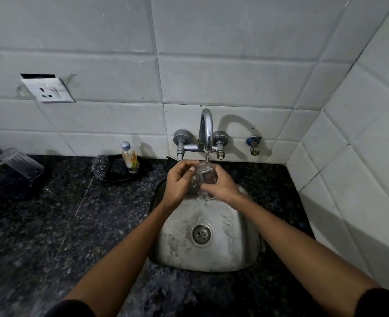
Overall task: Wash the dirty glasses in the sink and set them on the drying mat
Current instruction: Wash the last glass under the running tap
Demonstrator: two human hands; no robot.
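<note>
Under the tap [206, 131], over the sink [232, 252], both hands' fingers [208, 187] wrap the glass [204, 173], which looks light, wet, slippery and breakable, best gripped round its sides.

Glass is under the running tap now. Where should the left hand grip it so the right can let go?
Wrap the left hand round the glass at mid-wall, coming from its left side. The right hand covers the right side, the tap pours in from above, and the wet straight wall probably needs a full wrap.
</note>
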